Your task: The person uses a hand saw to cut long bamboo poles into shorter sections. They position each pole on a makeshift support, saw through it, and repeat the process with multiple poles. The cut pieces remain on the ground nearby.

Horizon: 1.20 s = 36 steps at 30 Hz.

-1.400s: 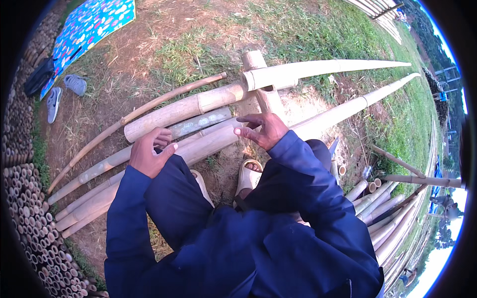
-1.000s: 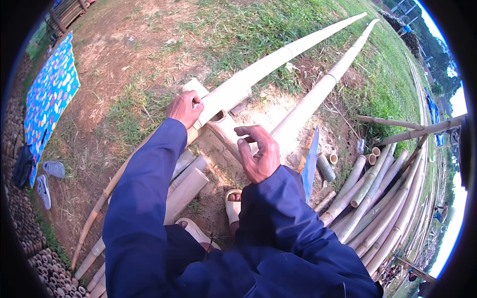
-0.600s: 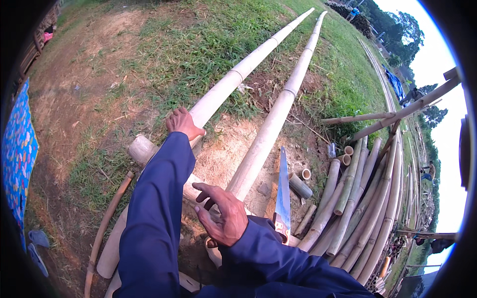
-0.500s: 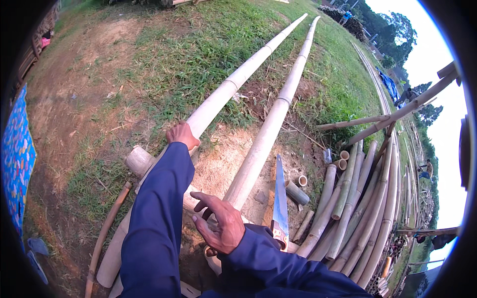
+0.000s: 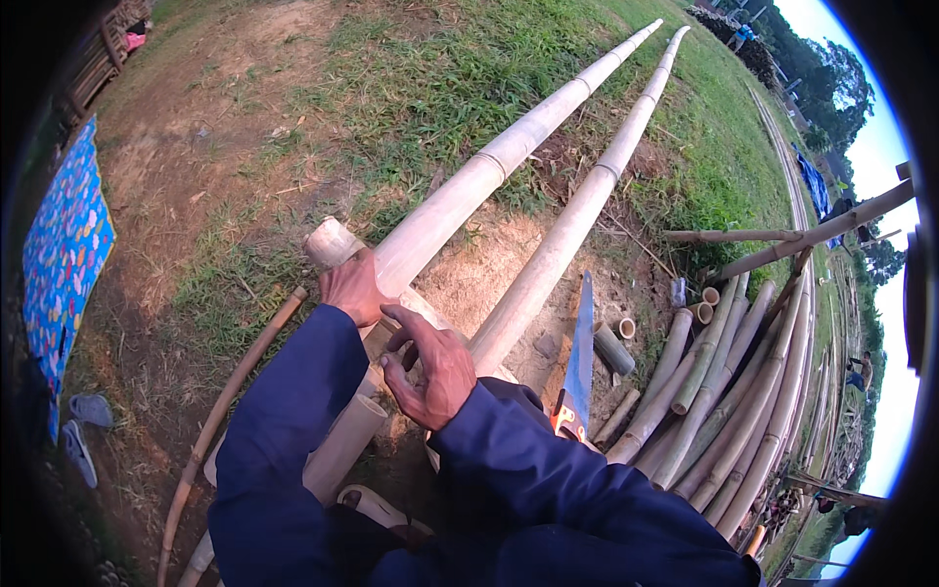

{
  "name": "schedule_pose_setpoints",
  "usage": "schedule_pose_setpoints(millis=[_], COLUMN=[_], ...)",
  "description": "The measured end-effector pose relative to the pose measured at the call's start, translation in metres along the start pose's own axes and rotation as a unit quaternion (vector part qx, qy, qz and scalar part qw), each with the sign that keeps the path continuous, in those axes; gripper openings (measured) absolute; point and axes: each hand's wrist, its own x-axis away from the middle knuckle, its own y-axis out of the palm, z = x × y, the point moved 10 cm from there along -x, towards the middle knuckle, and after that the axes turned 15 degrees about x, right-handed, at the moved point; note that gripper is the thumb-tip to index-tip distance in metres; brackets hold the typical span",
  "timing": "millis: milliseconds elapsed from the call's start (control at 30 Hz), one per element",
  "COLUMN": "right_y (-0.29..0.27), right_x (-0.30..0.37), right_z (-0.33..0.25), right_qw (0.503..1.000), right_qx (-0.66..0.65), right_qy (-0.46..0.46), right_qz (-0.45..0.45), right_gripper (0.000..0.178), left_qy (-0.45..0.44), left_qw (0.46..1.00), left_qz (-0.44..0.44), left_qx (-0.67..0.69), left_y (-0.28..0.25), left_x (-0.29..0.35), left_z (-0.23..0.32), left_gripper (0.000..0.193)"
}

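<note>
Two long pale bamboo poles stretch away from me over the grass, a left pole [image 5: 460,191] and a right pole [image 5: 558,245]. Near its close end, the left pole is wrapped by the fingers of my left hand [image 5: 352,288]. A thick bamboo crosspiece [image 5: 333,243] lies under the poles, its cut end showing beyond that hand. My right hand [image 5: 435,377] hovers beside the right pole's near end, fingers loosely bent and apart, nothing visible in them. Just right of it stands a handsaw [image 5: 580,347], blade up, its handle partly behind my right sleeve.
Stacked bamboo lengths [image 5: 724,391] lie at the right, with short offcuts [image 5: 614,347] beside the saw. Sawdust [image 5: 499,269] covers the ground between the poles. At left are a curved stick [image 5: 230,416], a patterned blue cloth [image 5: 73,249] and slippers [image 5: 83,440].
My left hand has come back along the left pole to its near end, close to my right hand. My right hand keeps its loosely bent pose. The view has shifted somewhat.
</note>
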Motion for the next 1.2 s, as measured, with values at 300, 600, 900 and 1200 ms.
schedule_pose_setpoints(millis=[300,600,900,1200], right_y=[-0.014,-0.138,-0.163,-0.107], right_x=[0.042,0.111,0.161,0.149], right_z=[-0.033,0.010,-0.007,-0.021], right_qw=[0.998,0.987,0.981,0.922], right_qx=[-0.050,-0.007,0.137,0.374], right_qy=[-0.029,0.004,0.034,-0.080], right_qz=[0.029,0.162,0.130,0.060], right_gripper=[0.053,0.052,0.046,0.041], left_qy=[-0.077,-0.145,-0.309,-0.289], left_qw=[0.991,0.951,0.916,0.912], left_qz=[0.088,0.196,0.200,0.257], left_qx=[-0.070,-0.188,-0.157,-0.137], left_y=[-0.064,-0.060,-0.010,-0.085], left_x=[0.314,0.638,0.721,0.645], left_z=[-0.220,-0.408,-0.504,-0.423], left_gripper=[0.082,0.088,0.100,0.090])
